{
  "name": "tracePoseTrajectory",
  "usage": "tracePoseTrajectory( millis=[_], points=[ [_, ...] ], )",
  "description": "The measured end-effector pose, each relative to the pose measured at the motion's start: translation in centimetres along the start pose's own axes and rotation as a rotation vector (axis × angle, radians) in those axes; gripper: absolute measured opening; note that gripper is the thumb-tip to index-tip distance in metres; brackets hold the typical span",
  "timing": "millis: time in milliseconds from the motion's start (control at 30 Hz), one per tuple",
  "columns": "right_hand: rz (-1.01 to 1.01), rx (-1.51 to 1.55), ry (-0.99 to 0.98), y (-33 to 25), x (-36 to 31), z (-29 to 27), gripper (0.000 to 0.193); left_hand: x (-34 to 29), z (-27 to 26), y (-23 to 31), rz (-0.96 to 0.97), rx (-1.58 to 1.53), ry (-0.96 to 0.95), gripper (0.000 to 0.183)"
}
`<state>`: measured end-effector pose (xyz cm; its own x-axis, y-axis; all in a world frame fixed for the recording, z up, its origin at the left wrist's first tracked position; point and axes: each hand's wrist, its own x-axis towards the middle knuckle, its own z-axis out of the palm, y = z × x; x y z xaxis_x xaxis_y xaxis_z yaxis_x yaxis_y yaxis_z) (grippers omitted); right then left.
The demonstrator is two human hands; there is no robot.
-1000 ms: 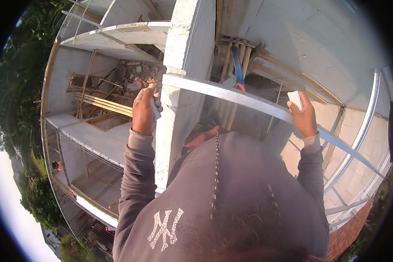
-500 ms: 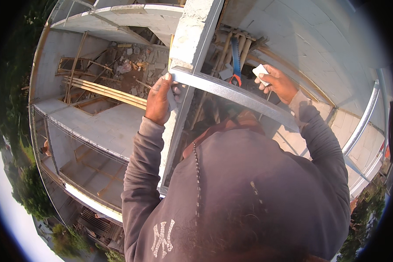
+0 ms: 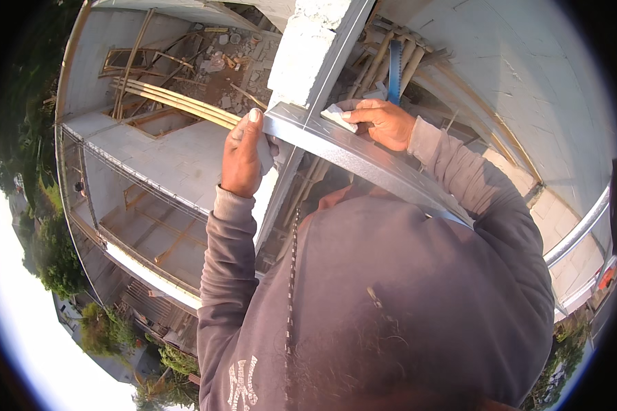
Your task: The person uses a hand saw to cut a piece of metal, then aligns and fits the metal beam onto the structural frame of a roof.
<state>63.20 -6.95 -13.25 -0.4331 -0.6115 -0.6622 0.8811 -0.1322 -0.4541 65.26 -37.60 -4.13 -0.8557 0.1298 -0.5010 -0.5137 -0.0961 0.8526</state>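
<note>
A silvery metal channel (image 3: 363,161) lies crosswise over a metal rail (image 3: 325,85) along the wall top, its other end running back beneath my right arm. My left hand (image 3: 242,154) is closed around the channel's left end, thumb up at its tip; something grey shows by the palm. Pinched in my right hand (image 3: 384,123) is a small white block-like piece (image 3: 339,118), held at the channel's far edge near the crossing. Whether it touches the metal I cannot tell. Behind that hand stands a blue saw blade (image 3: 395,72), its lower end hidden.
A rough white block wall (image 3: 298,61) runs between two deep spaces. Bamboo poles (image 3: 178,103) span the left one above rubble (image 3: 236,58); more poles (image 3: 413,63) stand at right. Another metal profile (image 3: 583,229) curves along the right. A small part of another person (image 3: 79,187) shows far left.
My right hand has moved left with the white piece, from above the channel's right part to near the crossing. My left hand keeps its hold. The view has shifted slightly.
</note>
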Motion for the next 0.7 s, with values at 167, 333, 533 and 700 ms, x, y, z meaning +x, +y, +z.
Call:
tracePoseTrajectory(
  millis=[167, 333, 533, 700],
  points=[
    [-0.023, 0.118, -0.069, -0.7, 1.3, 1.7, 0.040, 0.8, 1.2, 0.7, 0.022, 0.098, 0.089, 0.045],
    [-0.032, 0.198, -0.050, -0.4, 1.6, 1.8, 0.040, 1.2, 1.4, 0.8, 0.039, 0.129, 0.089, 0.039],
    [-0.044, 0.165, -0.105, 0.1, 1.9, 1.4, 0.042, 0.9, 1.8, 1.1, 0.079, 0.151, 0.101, 0.035],
    [-0.046, 0.195, -0.138, -0.1, 1.6, 2.0, 0.042, 0.8, 1.6, 0.9, 0.063, 0.091, 0.112, 0.031]
  ],
)
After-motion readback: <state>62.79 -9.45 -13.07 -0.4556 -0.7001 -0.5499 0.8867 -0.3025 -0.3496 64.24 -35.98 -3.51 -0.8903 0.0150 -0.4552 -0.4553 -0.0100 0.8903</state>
